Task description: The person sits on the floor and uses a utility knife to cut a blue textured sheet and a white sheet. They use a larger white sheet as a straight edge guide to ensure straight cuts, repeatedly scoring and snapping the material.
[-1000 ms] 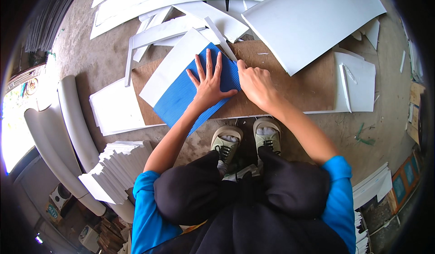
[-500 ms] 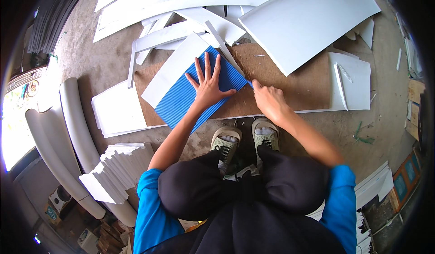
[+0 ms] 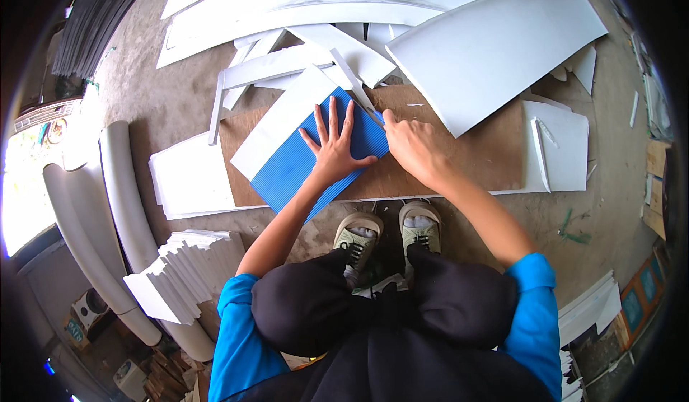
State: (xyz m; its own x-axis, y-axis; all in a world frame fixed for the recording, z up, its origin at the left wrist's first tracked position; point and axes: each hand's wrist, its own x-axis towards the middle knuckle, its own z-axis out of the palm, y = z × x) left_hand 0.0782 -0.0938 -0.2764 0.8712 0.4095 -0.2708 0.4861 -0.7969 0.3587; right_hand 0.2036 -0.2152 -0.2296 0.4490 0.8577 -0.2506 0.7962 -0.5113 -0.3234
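My left hand (image 3: 334,156) lies flat with its fingers spread, pressing on a ribbed blue sheet (image 3: 283,183). The sheet lies at a slant over a white panel (image 3: 276,118) on a brown board (image 3: 481,161). In my right hand (image 3: 416,147) is a slim blue-handled utility knife (image 3: 379,116), its fingers closed round the handle. The knife's front end is at the sheet's right edge, beside a narrow white strip (image 3: 349,75). Its blade is too small to make out clearly.
A large curved white panel (image 3: 495,50) lies beyond my right hand, over white offcuts. Long white sheets (image 3: 301,11) spread across the far side. Stacked white pieces (image 3: 190,269) and pale rolls (image 3: 125,187) are at the left. My feet (image 3: 420,233) stand at the board's near edge.
My right hand and the knife have moved up and left along the blue sheet's right edge. My left hand stays spread on the sheet. The whole view has shifted slightly.
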